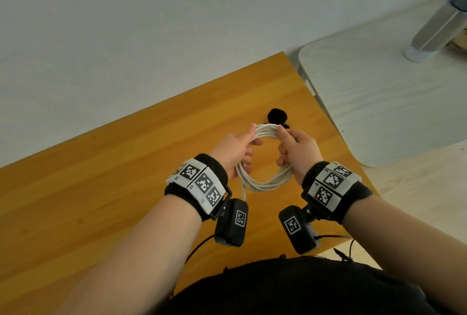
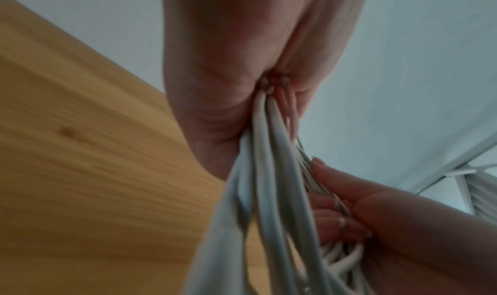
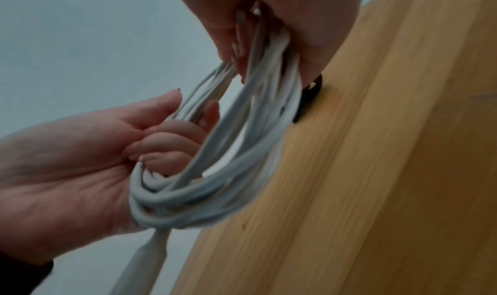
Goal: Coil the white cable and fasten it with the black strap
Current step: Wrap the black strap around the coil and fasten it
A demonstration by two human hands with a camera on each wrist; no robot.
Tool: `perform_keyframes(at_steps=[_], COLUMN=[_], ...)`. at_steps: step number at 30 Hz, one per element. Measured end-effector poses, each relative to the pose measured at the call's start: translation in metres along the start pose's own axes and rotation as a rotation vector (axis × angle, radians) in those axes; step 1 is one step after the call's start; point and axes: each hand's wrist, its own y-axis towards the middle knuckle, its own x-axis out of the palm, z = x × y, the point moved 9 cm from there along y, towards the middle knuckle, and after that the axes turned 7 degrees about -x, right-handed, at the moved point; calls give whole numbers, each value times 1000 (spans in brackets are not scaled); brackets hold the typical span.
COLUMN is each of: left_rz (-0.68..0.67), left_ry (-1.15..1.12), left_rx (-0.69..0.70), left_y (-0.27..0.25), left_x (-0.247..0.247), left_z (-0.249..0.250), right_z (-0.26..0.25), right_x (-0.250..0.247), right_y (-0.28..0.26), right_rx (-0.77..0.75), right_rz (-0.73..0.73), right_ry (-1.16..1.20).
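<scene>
Smooth white cable (image 1: pixel 265 183), glossy wooden table (image 1: pixel 101 188)

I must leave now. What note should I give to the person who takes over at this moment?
Left hand: grips the left side of the white cable coil.
Right hand: grips the right side of the coil.
The coil is held above the wooden table. The black strap lies on the table just beyond the hands, untouched.
Done: cable coiled into loops; one end hangs below the left hand.
Left: wrap the strap around the coil and fasten it.

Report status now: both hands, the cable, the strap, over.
Left hand and right hand both grip the white cable, coiled in a ring. Black strap lies on the wooden table behind the coil, not yet applied. Nothing in the way.
</scene>
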Motion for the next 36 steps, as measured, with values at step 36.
perform_keyframes(at_steps=[36], left_rz=[160], left_ry=[-74], left_rx=[288], left_y=[-12], left_x=[-102], left_z=[1], right_z=[-53], right_x=[107], right_y=[-1], right_rx=[-96], right_rz=[-388], right_ry=[-205])
